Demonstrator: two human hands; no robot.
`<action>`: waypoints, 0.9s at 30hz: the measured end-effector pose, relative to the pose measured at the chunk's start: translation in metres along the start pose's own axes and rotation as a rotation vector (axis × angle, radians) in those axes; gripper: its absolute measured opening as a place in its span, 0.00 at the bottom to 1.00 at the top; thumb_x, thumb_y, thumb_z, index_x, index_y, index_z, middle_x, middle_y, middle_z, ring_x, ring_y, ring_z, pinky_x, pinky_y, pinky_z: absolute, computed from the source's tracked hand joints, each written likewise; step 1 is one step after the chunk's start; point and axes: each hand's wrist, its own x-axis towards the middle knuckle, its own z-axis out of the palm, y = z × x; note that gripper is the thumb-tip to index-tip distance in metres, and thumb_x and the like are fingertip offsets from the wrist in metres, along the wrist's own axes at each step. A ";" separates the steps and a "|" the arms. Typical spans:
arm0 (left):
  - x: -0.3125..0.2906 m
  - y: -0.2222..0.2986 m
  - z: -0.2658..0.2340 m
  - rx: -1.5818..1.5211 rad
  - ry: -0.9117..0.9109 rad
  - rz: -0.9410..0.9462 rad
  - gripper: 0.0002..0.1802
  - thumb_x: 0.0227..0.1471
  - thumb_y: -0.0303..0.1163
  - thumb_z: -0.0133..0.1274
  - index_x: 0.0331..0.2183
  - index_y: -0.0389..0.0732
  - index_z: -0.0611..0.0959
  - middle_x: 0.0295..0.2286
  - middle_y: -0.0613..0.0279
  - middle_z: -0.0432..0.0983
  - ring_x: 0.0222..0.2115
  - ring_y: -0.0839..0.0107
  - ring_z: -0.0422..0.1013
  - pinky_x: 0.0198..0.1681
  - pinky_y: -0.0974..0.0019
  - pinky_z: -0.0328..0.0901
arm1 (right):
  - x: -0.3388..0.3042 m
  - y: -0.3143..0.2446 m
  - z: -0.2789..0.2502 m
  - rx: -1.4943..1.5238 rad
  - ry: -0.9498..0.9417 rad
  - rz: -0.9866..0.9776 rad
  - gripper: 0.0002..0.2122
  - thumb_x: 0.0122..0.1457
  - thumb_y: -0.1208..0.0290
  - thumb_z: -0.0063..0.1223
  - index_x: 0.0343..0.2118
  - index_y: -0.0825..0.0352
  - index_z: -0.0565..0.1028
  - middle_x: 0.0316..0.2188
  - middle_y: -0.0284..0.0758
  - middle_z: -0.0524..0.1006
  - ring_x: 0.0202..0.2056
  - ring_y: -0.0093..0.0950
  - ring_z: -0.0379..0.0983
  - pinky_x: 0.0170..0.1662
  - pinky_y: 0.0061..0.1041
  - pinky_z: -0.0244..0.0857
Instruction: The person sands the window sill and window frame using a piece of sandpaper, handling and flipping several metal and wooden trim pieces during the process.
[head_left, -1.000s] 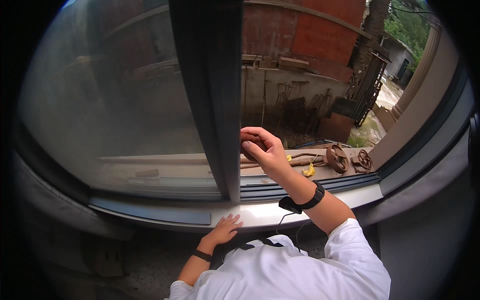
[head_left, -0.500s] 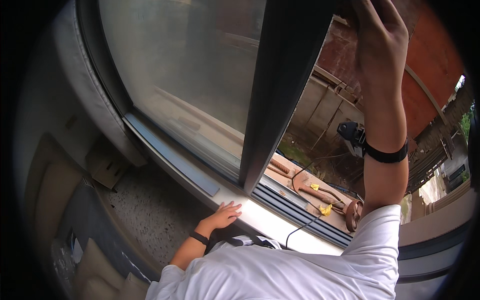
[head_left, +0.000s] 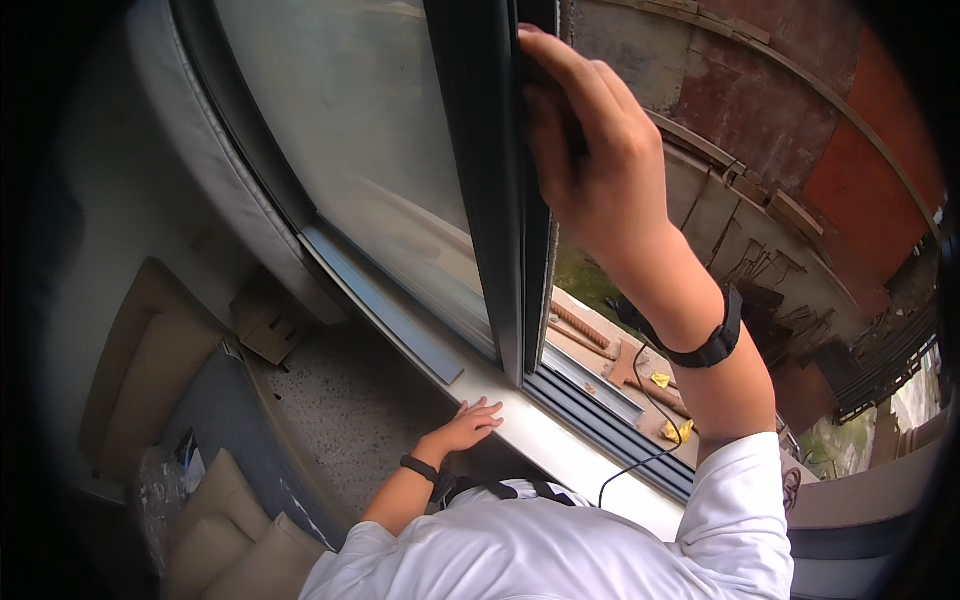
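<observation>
My right hand (head_left: 615,165) is raised at the edge of a dark window sash (head_left: 485,200), its bent fingers and thumb against the upright frame. Part of the grip is hidden behind the back of the hand. The sash holds a pane of dusty glass (head_left: 350,120) and stands over dark rails (head_left: 590,425). Low down, my left hand (head_left: 465,430) lies on the edge of the pale sill (head_left: 560,440) with its fingers spread. Just beyond it a flat grey-blue strip (head_left: 390,310) lies along the sill.
Outside the opening, a rusty hammer (head_left: 645,378), a ribbed bar (head_left: 580,325) and yellow scraps (head_left: 678,432) lie on the ledge. A black cable (head_left: 655,455) crosses the sill. Inside, to the left, stand a cardboard box (head_left: 272,325) and an upholstered headboard (head_left: 140,370) with cushions (head_left: 215,505).
My right hand has come down and leftward to the sash edge, more of it now in view. The whole view has shifted. My left hand stays on the sill.
</observation>
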 end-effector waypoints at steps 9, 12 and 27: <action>0.010 0.000 -0.002 0.038 -0.059 -0.048 0.19 0.65 0.37 0.46 0.55 0.57 0.79 0.68 0.72 0.51 0.70 0.53 0.38 0.69 0.39 0.30 | -0.192 -0.014 0.011 0.161 -0.186 0.330 0.26 0.52 0.84 0.56 0.57 0.63 0.71 0.33 0.40 0.72 0.30 0.41 0.73 0.33 0.35 0.69; 0.010 0.003 -0.004 0.063 -0.084 -0.057 0.19 0.64 0.36 0.46 0.55 0.56 0.79 0.68 0.73 0.50 0.70 0.54 0.38 0.69 0.38 0.31 | -0.232 -0.019 0.014 0.186 -0.249 0.435 0.25 0.53 0.85 0.55 0.56 0.64 0.71 0.33 0.41 0.73 0.32 0.42 0.74 0.34 0.35 0.69; 0.010 0.002 0.006 0.073 -0.096 -0.125 0.19 0.64 0.37 0.46 0.56 0.52 0.78 0.69 0.70 0.47 0.70 0.55 0.35 0.68 0.35 0.30 | -0.070 -0.010 0.014 0.624 0.122 0.483 0.10 0.61 0.82 0.53 0.46 0.71 0.75 0.36 0.41 0.80 0.36 0.30 0.80 0.41 0.24 0.72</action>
